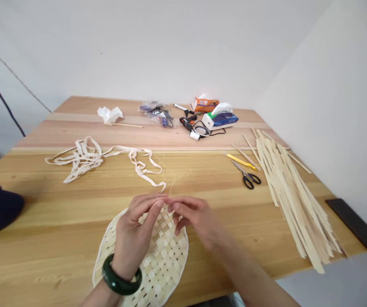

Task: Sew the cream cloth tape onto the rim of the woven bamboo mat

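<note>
Nearest us, the woven mat is lying on the counter under our wrists. Over its far edge, the fingers of our left hand and right hand are pinching a thin thread. Pulling unevenly, we are probably risking snapping it.

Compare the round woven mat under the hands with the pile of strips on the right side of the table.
The woven mat is interlaced into one round piece; the loose strips lie separate, long and straight, in a fanned pile. The woven mat lies under the left hand and right hand; the loose strips lie untouched. Both are pale tan and rest on the table.
</note>
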{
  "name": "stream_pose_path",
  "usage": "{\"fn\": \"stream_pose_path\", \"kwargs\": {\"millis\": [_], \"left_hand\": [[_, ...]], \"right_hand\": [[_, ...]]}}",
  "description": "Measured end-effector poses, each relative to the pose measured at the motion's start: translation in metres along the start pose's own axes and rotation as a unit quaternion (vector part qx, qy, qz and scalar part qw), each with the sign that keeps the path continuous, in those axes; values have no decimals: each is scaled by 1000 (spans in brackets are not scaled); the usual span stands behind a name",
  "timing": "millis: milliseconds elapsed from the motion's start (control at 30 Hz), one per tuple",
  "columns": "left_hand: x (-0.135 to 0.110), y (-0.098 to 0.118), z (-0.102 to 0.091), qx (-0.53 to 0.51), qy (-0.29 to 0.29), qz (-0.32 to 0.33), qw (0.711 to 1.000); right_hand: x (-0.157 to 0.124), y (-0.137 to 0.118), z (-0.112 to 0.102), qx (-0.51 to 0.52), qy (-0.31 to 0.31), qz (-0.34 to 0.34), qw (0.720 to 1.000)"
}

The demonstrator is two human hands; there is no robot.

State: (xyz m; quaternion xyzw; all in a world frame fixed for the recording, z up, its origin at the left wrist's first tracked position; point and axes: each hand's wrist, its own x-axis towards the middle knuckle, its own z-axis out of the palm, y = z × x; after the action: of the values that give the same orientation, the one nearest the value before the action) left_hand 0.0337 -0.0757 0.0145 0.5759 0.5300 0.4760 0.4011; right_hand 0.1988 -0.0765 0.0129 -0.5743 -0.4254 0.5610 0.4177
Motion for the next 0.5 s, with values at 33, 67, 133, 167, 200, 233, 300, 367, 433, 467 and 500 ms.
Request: {"fn": "stream_pose_path", "kwargs": {"millis": [33,67,133,167,200,233,300,367,433,467,500], "left_hand": [[1,2,-5,15,-7,5,1000],[2,5,-11,16,-20,-2,1000],[3,10,-24,-7,-52,-50,997],[4,12,-29,-20,-59,-81,995],[5,14,-33,-31,-56,-106,992],[5,15,-35,-42,-45,-124,990],[6,16,-36,-62,-19,-142,988],[6,16,-31,-80,-26,-151,985],[5,16,-25,-89,-63,-167,980],[5,16,-22,-94,-82,-176,976],[5,16,-20,-103,-96,-182,973]], "right_hand": [[3,0,-23,-59,45,-20,997],[7,-1,-50,-122,112,-43,985],[15,-1,-105,-245,238,-69,937],[18,1,-131,-303,279,-69,908],[21,3,-152,-358,304,-62,881],[23,5,-169,-407,317,-52,855],[24,12,-189,-490,304,-24,816],[22,18,-195,-559,273,6,783],[18,21,-197,-611,239,34,754],[16,21,-197,-632,221,46,742],[14,21,-199,-647,203,56,733]]}}
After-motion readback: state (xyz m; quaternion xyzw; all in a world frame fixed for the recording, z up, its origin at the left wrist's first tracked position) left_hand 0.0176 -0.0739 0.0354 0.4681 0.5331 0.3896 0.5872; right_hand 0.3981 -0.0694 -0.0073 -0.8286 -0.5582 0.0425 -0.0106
